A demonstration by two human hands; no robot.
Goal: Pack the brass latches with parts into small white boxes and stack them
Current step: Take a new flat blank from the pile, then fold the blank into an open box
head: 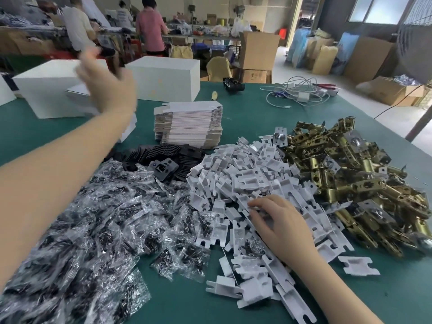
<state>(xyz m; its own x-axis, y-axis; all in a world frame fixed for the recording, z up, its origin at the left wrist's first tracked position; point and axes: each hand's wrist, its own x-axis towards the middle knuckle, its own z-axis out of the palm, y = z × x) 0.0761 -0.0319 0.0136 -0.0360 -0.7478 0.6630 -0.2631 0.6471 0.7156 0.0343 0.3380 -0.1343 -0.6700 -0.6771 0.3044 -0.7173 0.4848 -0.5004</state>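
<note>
Right hand [278,220] fingers curled onto white inserts [245,181], nothing clearly pinched; brass latches [350,174] just right, nearer than blurred, raised left hand [105,83], grip unclear.

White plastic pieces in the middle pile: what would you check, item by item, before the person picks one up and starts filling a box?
1. Right hand on the white plastic pieces: ok, its fingers lie on the pile.
2. One piece actually pinched: cannot tell, the fingertips hide it.
3. Left hand free to help: cannot tell, it is raised and blurred near the big white boxes.
4. Flat box blanks on hand: ok, a stack sits behind the piles.
5. Brass latches in supply: ok, a heap lies right of the white pieces.
6. Bagged screws in supply: ok, a heap lies to the left.
</note>
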